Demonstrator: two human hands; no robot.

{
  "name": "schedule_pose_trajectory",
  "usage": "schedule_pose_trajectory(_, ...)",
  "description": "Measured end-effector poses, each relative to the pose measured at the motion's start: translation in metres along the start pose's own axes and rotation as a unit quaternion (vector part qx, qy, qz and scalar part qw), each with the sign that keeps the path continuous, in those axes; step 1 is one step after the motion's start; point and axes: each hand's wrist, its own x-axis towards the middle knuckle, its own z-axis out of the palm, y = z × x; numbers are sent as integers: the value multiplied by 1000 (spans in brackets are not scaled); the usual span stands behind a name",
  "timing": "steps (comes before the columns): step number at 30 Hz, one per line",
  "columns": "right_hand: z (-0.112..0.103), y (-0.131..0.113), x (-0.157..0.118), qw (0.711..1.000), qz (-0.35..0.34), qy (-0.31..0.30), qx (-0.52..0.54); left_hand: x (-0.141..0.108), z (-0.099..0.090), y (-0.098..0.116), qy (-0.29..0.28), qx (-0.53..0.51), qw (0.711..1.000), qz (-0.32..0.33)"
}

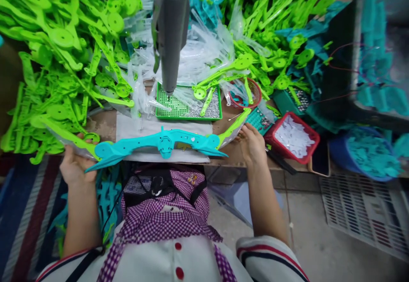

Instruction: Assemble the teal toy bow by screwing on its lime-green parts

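A toy bow (165, 141) spans the space in front of me, with a turquoise middle, lime-green arms and clear plastic along the arms' lower side. My left hand (76, 162) is closed around the left arm, its fingers partly behind the plastic. At the other end, my right hand (252, 145) grips the right arm near its tip. Beneath the bow lies a white cloth (140, 124) on the table's front edge. A grey electric screwdriver (171, 39) hangs upright above, its bit over a green tray (188, 119) of small screws.
Piles of lime-green parts (60, 39) rise at left and right, with clear plastic pieces (191, 45) between. On the right are a red basket (315, 143) of white pieces, a phone (320, 159), a blue tub (340, 150) and a black crate (338, 56) holding turquoise parts.
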Motion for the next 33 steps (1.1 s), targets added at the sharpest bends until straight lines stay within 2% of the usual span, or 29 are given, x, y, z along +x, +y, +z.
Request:
schedule_pose_trajectory(3, 7, -12, 2, 1000, -9, -17, -5, 1, 0, 1, -18, -1, 1000, 7)
schedule_pose_trajectory(8, 10, -23, 8, 996, -64, -35, -58, 1, 0, -2, -39, -25, 999, -9)
schedule_pose_trajectory(13, 4, -27, 17, 990, -60, -51, -117, 1, 2, -5, -42, -12, 998, -36)
schedule_pose_trajectory(17, 0, -34, 24, 989, -68, -43, -125, 4, 17, -1, -43, -3, 998, -38)
schedule_pose_trajectory(21, 0, -33, 23, 992, -78, -21, -98, 10, 36, 2, -42, -19, 999, 3)
schedule_pose_trajectory(23, 1, -30, 20, 993, -87, -8, -85, 14, 38, 0, -56, 7, 998, 19)
schedule_pose_trajectory(28, -12, -38, -6, 986, -129, -3, -106, 21, 18, 0, -60, 137, 984, 94)
schedule_pose_trajectory(30, -26, -47, -24, 974, -176, -1, -140, 21, 8, 6, -89, 172, 978, 79)
schedule_pose_trajectory(33, -49, -50, -48, 953, -242, 18, -182, 16, -1, 13, -129, 154, 977, 70)
